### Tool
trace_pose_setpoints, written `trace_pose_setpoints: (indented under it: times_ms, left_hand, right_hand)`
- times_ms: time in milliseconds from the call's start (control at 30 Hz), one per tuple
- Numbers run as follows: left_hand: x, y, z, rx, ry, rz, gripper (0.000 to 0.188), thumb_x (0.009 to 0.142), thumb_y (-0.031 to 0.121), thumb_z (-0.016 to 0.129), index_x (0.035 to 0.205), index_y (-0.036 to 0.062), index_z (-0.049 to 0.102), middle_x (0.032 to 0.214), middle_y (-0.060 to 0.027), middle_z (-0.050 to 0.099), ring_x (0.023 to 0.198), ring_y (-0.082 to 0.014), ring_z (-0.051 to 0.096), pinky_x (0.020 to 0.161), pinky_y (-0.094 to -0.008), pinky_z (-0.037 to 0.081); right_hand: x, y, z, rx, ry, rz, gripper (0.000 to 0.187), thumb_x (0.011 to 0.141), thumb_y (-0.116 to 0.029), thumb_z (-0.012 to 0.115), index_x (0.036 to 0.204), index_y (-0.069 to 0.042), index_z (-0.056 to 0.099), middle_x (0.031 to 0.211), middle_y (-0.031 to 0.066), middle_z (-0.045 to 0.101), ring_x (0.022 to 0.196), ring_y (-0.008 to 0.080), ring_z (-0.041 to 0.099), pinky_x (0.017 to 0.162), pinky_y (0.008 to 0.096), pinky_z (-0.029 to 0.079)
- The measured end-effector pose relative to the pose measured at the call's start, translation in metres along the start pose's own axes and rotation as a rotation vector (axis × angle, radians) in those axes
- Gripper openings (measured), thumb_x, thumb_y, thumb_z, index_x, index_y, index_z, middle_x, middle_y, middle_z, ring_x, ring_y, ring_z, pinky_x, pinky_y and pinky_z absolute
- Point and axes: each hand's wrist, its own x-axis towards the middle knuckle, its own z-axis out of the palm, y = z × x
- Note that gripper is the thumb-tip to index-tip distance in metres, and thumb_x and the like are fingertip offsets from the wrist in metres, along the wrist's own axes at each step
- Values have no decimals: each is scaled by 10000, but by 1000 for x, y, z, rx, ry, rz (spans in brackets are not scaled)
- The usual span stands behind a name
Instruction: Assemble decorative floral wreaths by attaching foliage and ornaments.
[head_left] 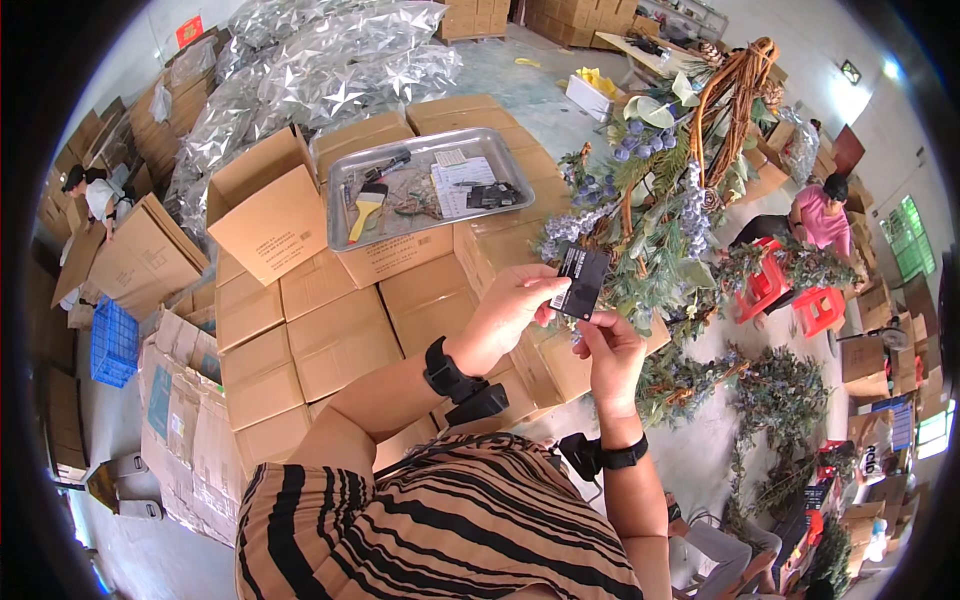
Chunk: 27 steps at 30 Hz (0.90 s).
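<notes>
A small black card tag (584, 277) with a white barcode patch is held up in front of the greenery. My left hand (512, 308) pinches it by its left edge, fingers closed. Below, my right hand (612, 358) has thumb and fingers closed at the tag's lower corner; whether a string is also between them is too small to tell. Just beyond the tag hangs an artificial garland (650, 190) with blue berries, lavender-like sprigs, pine needles and brown twisted vines.
Stacked cardboard boxes (335, 325) bear a metal tray (345, 245) with a yellow-handled brush (368, 210), papers and more black tags (495, 194). An open carton (262, 205) stands left of the tray. People work at left and right, near red stools (820, 310) and a blue crate (115, 342).
</notes>
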Motion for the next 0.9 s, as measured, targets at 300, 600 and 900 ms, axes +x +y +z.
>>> trace_pose_setpoints:
  times_ms: [300,600,900]
  left_hand:
    - [-5,-11,2,34,56,54,194,817,118,644,979,43,568,693,4,567,509,-71,489,471,-199,394]
    - [-10,-1,11,854,-94,783,206,720,106,711,902,59,626,949,-81,550,930,-237,524,796,-336,437]
    - [-11,11,38,816,2,833,78,698,64,674,723,40,605,699,-89,574,687,-283,551,625,-359,429]
  right_hand:
    - [-6,-8,7,189,21,-93,151,819,69,543,955,9,566,755,36,586,616,67,546,546,190,451]
    - [-5,7,-6,-18,-29,-127,165,822,73,536,967,8,582,751,36,599,621,76,562,574,207,470]
    - [-5,-2,-19,-172,15,-164,136,806,31,586,939,6,606,765,7,613,640,61,542,593,195,446]
